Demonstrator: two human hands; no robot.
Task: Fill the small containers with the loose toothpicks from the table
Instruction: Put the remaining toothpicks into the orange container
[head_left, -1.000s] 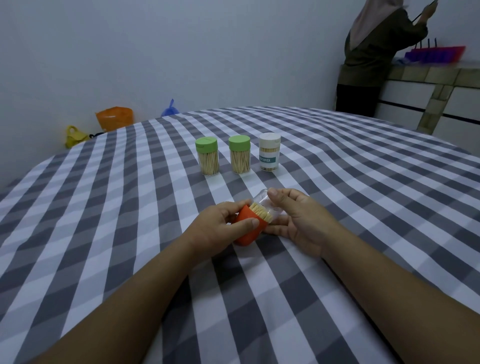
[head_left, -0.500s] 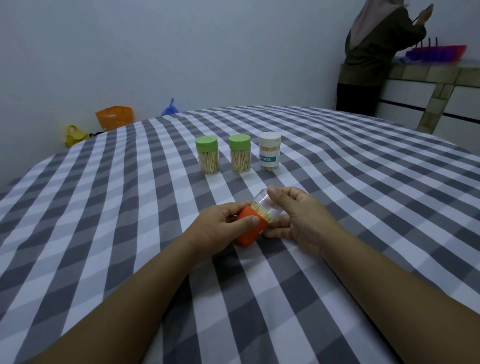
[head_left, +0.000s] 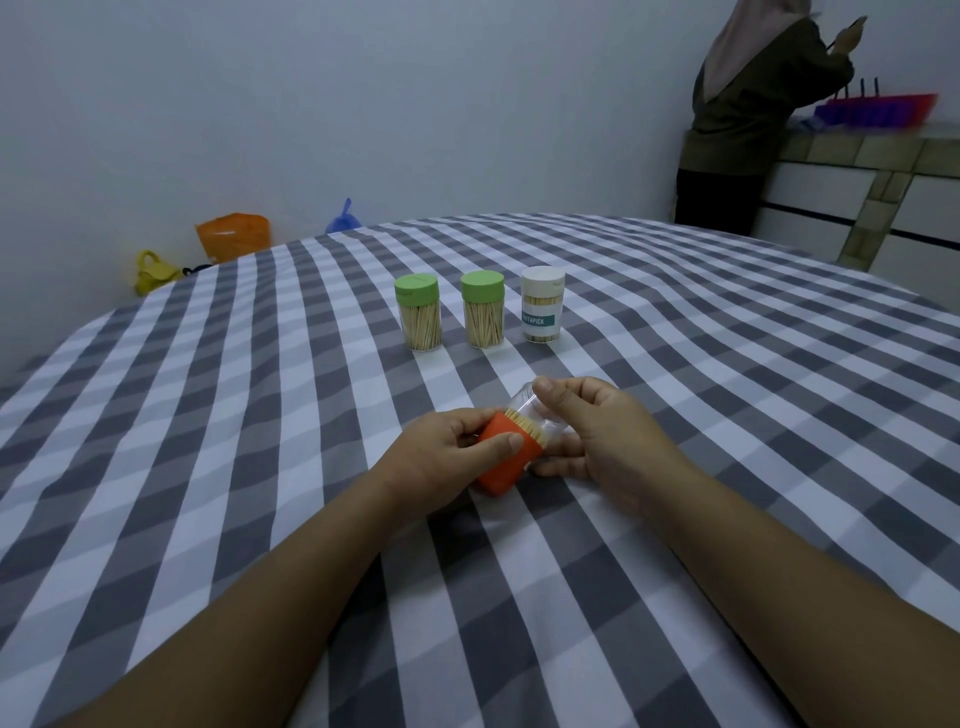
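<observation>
The orange cap (head_left: 506, 457), packed with toothpicks (head_left: 524, 425), lies tilted low over the tabletop (head_left: 260, 415), in front of the white-lidded jar (head_left: 543, 304). Left hand (head_left: 441, 457) grip pinches it; right hand (head_left: 597, 431) grip curls round the clear container (head_left: 535, 410). Joining the two seems underway; next, slide them squarely together.

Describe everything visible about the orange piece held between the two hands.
The orange cap is a squat, rounded piece that looks like matte plastic, tilted with its open end up and away from the camera. Toothpick tips show in a row at that open end, where it meets the clear container body. The left hand grips it, thumb across its near side; the right hand holds the clear body. Its lower end sits at the checked tablecloth.
</observation>
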